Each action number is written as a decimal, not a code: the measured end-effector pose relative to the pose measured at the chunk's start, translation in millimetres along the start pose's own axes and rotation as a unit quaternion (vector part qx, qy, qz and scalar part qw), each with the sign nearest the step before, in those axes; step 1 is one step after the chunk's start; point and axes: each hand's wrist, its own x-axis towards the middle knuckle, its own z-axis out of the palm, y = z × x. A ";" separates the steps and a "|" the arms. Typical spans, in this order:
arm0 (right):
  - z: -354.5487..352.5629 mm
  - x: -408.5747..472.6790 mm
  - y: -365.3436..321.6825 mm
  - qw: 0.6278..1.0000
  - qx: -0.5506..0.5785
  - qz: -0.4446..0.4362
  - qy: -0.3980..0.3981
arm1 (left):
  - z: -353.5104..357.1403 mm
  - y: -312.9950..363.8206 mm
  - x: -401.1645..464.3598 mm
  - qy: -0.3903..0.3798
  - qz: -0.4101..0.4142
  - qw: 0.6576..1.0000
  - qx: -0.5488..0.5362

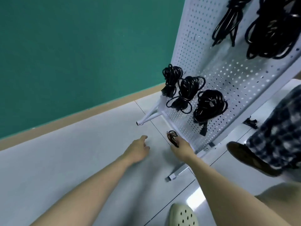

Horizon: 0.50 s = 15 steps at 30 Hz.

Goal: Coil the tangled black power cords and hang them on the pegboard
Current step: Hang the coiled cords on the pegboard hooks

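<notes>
A white pegboard (236,79) stands on the floor at the right. Several coiled black power cords hang on it: three low ones (172,79) (187,93) (210,105) and larger bundles at the top (228,22) (273,30). My right hand (180,147) reaches down near the pegboard's lower edge and grips a small dark coil of thin wire or ties (172,136). My left hand (138,149) is stretched out over the floor to the left of it, fingers relaxed, holding nothing.
The pegboard's white feet (146,118) (175,173) stick out across the grey tiled floor. Another person's dark shoe (250,159) and checked trouser leg (280,132) stand at the right. My pale clog (182,216) is at the bottom. A green wall (81,54) rises behind.
</notes>
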 end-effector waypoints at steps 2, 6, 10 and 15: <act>4.1 13.1 23.0 0.997 0.010 0.062 0.034 | 19.1 -15.6 4.9 -0.020 -0.013 0.999 0.039; 6.1 39.7 50.7 0.992 -0.055 0.090 0.067 | 39.4 -33.6 19.5 -0.034 -0.011 0.995 0.093; 28.3 79.2 68.1 0.991 -0.109 0.080 0.014 | 54.8 -51.1 30.6 -0.028 -0.027 0.999 0.030; 46.8 102.5 73.5 0.965 -0.248 0.076 0.031 | 72.1 -66.8 48.4 -0.036 -0.033 0.999 -0.012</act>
